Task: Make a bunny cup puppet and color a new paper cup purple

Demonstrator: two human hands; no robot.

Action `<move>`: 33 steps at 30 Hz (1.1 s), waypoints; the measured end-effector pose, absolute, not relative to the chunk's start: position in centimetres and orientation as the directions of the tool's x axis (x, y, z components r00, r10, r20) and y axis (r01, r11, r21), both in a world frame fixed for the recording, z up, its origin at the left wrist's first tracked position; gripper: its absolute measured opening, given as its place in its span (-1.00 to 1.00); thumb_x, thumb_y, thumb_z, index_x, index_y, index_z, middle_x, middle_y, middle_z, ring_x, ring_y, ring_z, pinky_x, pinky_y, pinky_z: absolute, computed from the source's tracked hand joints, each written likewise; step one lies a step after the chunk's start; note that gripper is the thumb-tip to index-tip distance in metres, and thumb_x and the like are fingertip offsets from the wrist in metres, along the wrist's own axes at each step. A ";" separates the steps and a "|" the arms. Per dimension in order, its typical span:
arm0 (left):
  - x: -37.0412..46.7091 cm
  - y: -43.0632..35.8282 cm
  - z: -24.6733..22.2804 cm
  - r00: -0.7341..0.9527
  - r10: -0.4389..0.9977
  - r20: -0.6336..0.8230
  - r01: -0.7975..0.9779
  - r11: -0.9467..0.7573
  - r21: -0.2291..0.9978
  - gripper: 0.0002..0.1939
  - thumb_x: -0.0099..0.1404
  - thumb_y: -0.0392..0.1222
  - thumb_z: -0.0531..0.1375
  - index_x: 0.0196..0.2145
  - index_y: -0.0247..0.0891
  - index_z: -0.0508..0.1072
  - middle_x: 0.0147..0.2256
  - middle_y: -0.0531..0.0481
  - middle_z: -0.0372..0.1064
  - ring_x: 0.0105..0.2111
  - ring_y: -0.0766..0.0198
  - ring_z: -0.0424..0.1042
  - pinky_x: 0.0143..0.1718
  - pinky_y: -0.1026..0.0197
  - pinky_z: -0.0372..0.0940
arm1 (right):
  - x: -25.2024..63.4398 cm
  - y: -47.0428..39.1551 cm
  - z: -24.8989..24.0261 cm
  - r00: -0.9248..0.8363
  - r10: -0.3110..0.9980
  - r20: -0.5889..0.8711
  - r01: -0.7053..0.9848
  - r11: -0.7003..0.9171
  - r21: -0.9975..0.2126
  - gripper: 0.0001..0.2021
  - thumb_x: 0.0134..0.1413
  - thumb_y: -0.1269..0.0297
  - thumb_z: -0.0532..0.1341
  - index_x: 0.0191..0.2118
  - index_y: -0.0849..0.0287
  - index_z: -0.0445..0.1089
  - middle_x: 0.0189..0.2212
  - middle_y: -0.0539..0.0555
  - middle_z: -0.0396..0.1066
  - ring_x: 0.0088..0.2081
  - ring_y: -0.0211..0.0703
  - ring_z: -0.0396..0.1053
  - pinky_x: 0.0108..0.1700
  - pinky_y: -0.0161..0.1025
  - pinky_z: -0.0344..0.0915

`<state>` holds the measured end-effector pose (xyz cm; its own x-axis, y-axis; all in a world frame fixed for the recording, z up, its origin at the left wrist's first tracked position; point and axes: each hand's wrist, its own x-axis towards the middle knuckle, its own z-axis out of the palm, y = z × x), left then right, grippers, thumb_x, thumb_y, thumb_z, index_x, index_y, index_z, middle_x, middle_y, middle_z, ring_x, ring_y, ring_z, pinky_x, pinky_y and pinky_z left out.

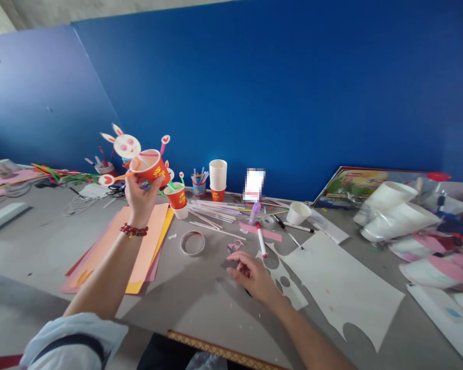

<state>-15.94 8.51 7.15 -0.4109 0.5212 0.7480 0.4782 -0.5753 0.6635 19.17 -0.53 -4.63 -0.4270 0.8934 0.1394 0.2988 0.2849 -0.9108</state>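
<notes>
Raised at the left, my left hand [141, 198] grips a red paper cup [154, 167] tilted on its side. A white paper bunny face [127, 146] with pink-lined ears sticks up from this cup, and two arms with heart-marked round ends reach out from it. My right hand [250, 275] hovers low over the table, fingers apart and curved, with nothing in it. Near it lie small pink paper scraps [236, 245], a red-capped white marker [261, 240] and a white sheet with round holes [283, 277].
Orange and yellow paper [150, 252] lies under my left arm. A tape roll [192, 243] is mid-table. Behind stand another decorated red cup [176, 195], stacked white cups [218, 174] and loose sticks [216, 209]. Cut white paper [343, 282] and bagged cups [401, 218] occupy the right.
</notes>
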 end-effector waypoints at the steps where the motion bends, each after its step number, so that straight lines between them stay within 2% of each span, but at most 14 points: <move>1: -15.8 8.0 7.0 -0.435 0.474 0.766 0.473 -0.603 0.642 -0.33 0.14 0.08 0.42 0.04 -0.27 0.24 0.05 -0.13 0.40 0.09 0.02 0.41 0.13 -0.09 0.31 | 19.2 -0.5 -4.7 -0.427 0.893 0.140 0.306 0.289 -0.907 -0.77 0.18 0.07 0.29 -0.13 0.05 0.52 -0.17 0.10 0.52 -0.40 -0.19 0.38 -0.40 -0.27 0.29; 4: -15.7 6.4 6.3 -0.424 0.373 0.825 0.489 -0.673 0.555 -0.30 0.08 0.01 0.47 0.04 -0.28 0.27 0.05 -0.08 0.40 0.10 0.01 0.40 0.14 -0.11 0.29 | 19.2 -0.6 -4.7 -0.432 0.891 0.139 0.328 0.299 -0.896 -0.79 0.19 0.11 0.28 -0.12 0.05 0.51 -0.11 0.10 0.52 -0.38 -0.18 0.40 -0.36 -0.26 0.31; 8: -16.3 5.4 5.7 -0.372 0.416 0.830 0.494 -0.669 0.556 -0.34 0.09 0.00 0.46 0.04 -0.26 0.30 0.02 -0.08 0.42 0.07 0.02 0.43 0.10 -0.04 0.34 | 19.2 -0.7 -4.6 -0.445 0.887 0.119 0.364 0.301 -0.881 -0.81 0.19 0.12 0.27 -0.13 0.05 0.50 -0.08 0.08 0.51 -0.36 -0.18 0.41 -0.32 -0.24 0.33; 11: -17.1 6.4 5.8 -0.380 0.341 0.860 0.594 -0.623 0.509 -0.31 0.09 0.02 0.44 0.07 -0.26 0.28 0.04 -0.18 0.42 0.04 0.03 0.45 0.07 -0.01 0.36 | 19.1 -0.7 -4.6 -0.462 0.882 0.093 0.387 0.295 -0.874 -0.80 0.20 0.11 0.26 -0.13 0.06 0.50 -0.08 0.08 0.50 -0.35 -0.19 0.41 -0.30 -0.25 0.33; 14: -17.3 8.0 6.3 -0.354 0.280 0.893 0.742 -0.497 0.450 -0.22 0.06 0.01 0.44 0.14 -0.24 0.24 0.09 -0.25 0.39 0.06 0.01 0.44 0.11 -0.01 0.32 | 19.2 -0.4 -4.8 -0.467 0.880 0.083 0.395 0.292 -0.871 -0.78 0.21 0.09 0.24 -0.14 0.09 0.50 -0.10 0.09 0.50 -0.34 -0.19 0.41 -0.29 -0.26 0.33; 18: -16.4 9.7 5.9 -0.313 0.441 0.841 0.838 -0.288 0.463 -0.27 0.12 0.03 0.37 0.17 -0.22 0.23 0.08 -0.25 0.40 0.03 -0.03 0.45 0.14 -0.06 0.26 | 19.3 -0.3 -5.2 -0.490 0.863 0.120 0.369 0.330 -0.869 -0.77 0.23 0.09 0.22 -0.14 0.10 0.50 -0.11 0.10 0.48 -0.33 -0.19 0.39 -0.33 -0.28 0.32; 22: -15.5 10.6 4.4 -0.315 0.523 0.792 0.881 -0.149 0.449 -0.28 0.09 0.03 0.38 0.13 -0.26 0.27 0.02 -0.27 0.44 0.08 -0.18 0.38 0.24 -0.21 0.01 | 19.3 -0.5 -5.0 -0.485 0.867 0.119 0.375 0.328 -0.867 -0.79 0.23 0.11 0.23 -0.16 0.11 0.49 -0.17 0.09 0.48 -0.33 -0.19 0.40 -0.32 -0.29 0.33; 25: -15.5 11.0 3.4 -0.312 0.535 0.785 0.890 -0.125 0.439 -0.36 0.09 0.04 0.36 0.06 -0.26 0.31 0.02 -0.28 0.43 0.17 -0.23 0.27 0.27 -0.23 -0.11 | 19.2 -0.7 -4.8 -0.480 0.870 0.110 0.397 0.327 -0.857 -0.80 0.22 0.13 0.24 -0.17 0.11 0.50 -0.17 0.09 0.49 -0.33 -0.18 0.41 -0.31 -0.29 0.34; 27: -15.7 11.3 3.1 -0.311 0.548 0.777 0.886 -0.128 0.445 -0.41 0.10 0.04 0.34 0.02 -0.25 0.32 0.07 -0.29 0.40 0.18 -0.22 0.26 0.27 -0.23 -0.15 | 19.1 -0.7 -4.8 -0.482 0.869 0.112 0.404 0.333 -0.852 -0.80 0.22 0.14 0.24 -0.16 0.12 0.50 -0.17 0.09 0.49 -0.32 -0.18 0.41 -0.31 -0.29 0.35; 30: -16.2 11.6 3.0 -0.314 0.561 0.766 0.881 -0.129 0.456 -0.44 0.12 0.04 0.31 0.01 -0.21 0.30 0.14 -0.28 0.35 0.12 -0.17 0.32 0.27 -0.21 -0.13 | 19.1 -0.7 -4.8 -0.484 0.868 0.111 0.403 0.334 -0.852 -0.80 0.21 0.13 0.24 -0.16 0.12 0.51 -0.17 0.10 0.49 -0.32 -0.17 0.42 -0.30 -0.28 0.36; 33: -16.4 11.6 3.1 -0.306 0.571 0.761 0.883 -0.128 0.451 -0.44 0.13 0.05 0.29 0.02 -0.19 0.29 0.10 -0.25 0.39 0.10 -0.15 0.33 0.26 -0.21 -0.11 | 19.2 -0.7 -4.8 -0.482 0.871 0.099 0.403 0.321 -0.857 -0.79 0.21 0.12 0.23 -0.16 0.12 0.51 -0.18 0.10 0.49 -0.32 -0.17 0.42 -0.29 -0.28 0.36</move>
